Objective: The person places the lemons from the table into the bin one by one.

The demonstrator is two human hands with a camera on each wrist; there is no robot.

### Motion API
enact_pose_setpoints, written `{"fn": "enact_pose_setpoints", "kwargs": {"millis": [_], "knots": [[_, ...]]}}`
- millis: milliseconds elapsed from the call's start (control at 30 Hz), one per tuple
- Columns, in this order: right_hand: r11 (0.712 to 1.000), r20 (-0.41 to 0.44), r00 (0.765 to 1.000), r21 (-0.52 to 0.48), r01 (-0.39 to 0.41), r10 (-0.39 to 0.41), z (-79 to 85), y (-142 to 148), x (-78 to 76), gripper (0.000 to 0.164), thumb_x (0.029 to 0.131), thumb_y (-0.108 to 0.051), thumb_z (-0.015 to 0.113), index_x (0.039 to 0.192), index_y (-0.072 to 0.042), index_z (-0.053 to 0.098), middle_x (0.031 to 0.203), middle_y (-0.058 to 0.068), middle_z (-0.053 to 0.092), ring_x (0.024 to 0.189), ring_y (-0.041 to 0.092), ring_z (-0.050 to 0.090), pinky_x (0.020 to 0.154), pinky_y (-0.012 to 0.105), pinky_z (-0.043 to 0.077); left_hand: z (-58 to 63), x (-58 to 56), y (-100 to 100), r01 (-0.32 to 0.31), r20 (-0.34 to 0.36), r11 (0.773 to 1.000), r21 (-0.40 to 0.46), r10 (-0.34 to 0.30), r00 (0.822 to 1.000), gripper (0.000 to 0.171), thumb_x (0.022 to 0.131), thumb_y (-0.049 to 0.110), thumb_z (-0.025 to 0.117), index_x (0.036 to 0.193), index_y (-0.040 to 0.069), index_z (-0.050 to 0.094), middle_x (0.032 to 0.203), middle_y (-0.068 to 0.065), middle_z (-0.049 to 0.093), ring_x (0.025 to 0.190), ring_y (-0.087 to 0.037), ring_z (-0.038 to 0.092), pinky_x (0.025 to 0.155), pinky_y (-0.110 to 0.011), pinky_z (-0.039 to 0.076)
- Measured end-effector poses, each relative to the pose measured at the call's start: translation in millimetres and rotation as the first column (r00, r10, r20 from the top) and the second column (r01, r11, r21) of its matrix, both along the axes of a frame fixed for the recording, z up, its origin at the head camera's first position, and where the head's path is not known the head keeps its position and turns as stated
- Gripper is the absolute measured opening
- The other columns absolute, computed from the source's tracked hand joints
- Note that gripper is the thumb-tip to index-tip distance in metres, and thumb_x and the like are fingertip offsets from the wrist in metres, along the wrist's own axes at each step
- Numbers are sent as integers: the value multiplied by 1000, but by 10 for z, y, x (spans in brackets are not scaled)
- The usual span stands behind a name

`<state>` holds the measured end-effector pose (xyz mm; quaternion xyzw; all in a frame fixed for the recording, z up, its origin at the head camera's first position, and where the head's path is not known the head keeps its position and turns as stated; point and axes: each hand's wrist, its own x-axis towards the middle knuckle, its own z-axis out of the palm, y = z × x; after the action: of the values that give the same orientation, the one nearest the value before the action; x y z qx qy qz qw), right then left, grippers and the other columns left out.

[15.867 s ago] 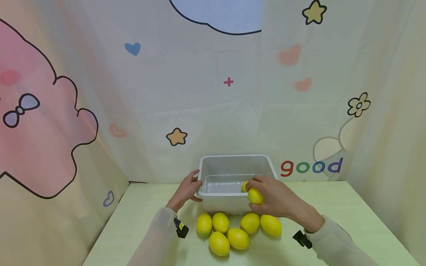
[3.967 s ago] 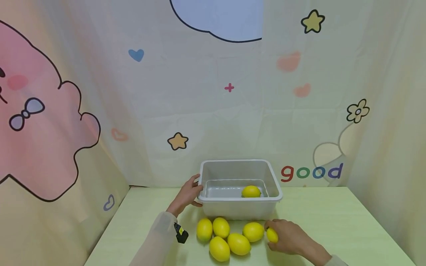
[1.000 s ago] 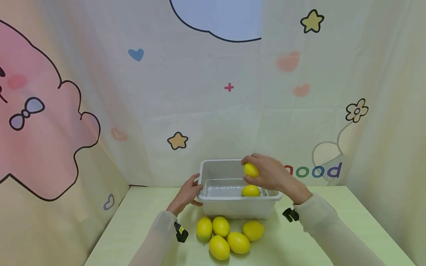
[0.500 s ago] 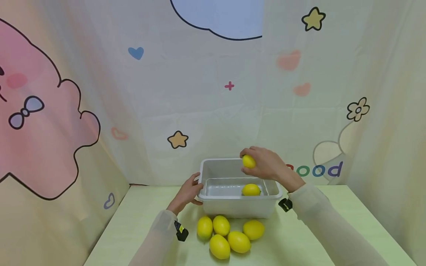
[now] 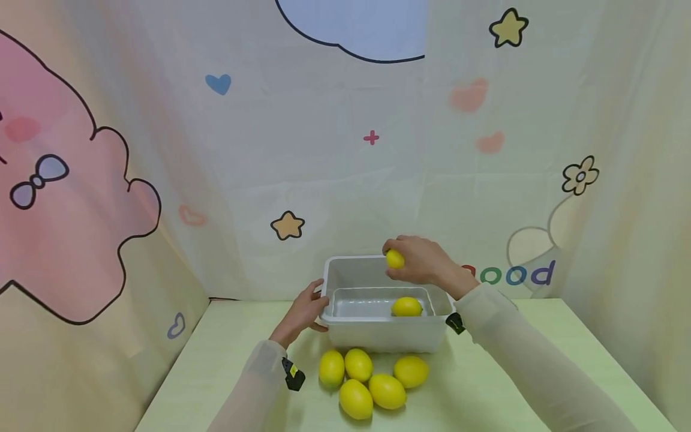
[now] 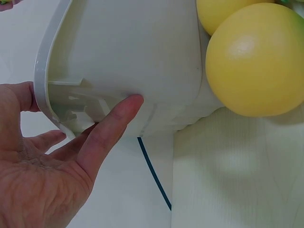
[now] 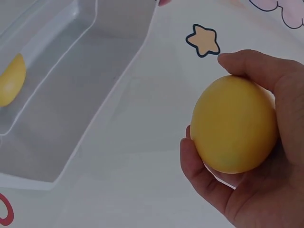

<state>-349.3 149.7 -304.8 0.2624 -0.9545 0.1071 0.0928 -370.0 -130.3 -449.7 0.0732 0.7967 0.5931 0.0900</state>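
Note:
In the head view my right hand (image 5: 423, 259) grips a yellow lemon (image 5: 394, 259) up at the back rim of a light grey plastic bin (image 5: 378, 336). The right wrist view shows fingers and thumb curled round that lemon (image 7: 232, 124). A second lemon (image 5: 406, 306) lies on the bin's floor, toward the right. My left hand (image 5: 302, 310) holds the bin's left edge. Up close in the left wrist view, the left hand (image 6: 52, 175) has the bin's rim (image 6: 42, 71) between thumb and fingers, one finger pressed along the outer wall.
Several lemons (image 5: 387, 392) lie loosely grouped on the pale green table (image 5: 502, 372), close in front of the bin. Behind the bin hangs a printed cloth backdrop (image 5: 324, 150), with side curtains left and right.
The lemon earlier held at the bin's front now lies inside. The right hand took another from the table's right, lifted it over the bin, then moved slightly up and left. Left hand stays.

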Motion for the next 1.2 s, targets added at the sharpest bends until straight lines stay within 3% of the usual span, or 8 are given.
{"fn": "enact_pose_setpoints", "kwargs": {"millis": [567,933,1200], "knots": [[995,80,997,99,-14,6,-23,-49,-296,37,85,-34,70,118,-18,64,102,2,65,88,21,55,69,30,45,-44,-5,-9,12,-1,1000,13,-12,1000,65,97,23,51,156,17,24,153,-25,38,124,-45,55,64,-46,61],[992,182,982,127,20,-43,23,-70,-502,38,85,-34,72,118,-18,64,102,3,66,87,21,56,70,29,46,-39,-3,-11,12,-10,1000,13,-12,1000,65,96,22,51,156,17,25,152,-26,39,123,-46,55,64,-46,61],[996,256,966,88,4,-27,-135,-78,-658,36,85,-33,72,117,-18,63,104,3,66,90,22,54,73,30,45,-20,-9,-10,8,-5,1000,12,-8,1000,65,97,22,51,156,17,25,152,-26,38,125,-47,54,64,-46,61]]}}
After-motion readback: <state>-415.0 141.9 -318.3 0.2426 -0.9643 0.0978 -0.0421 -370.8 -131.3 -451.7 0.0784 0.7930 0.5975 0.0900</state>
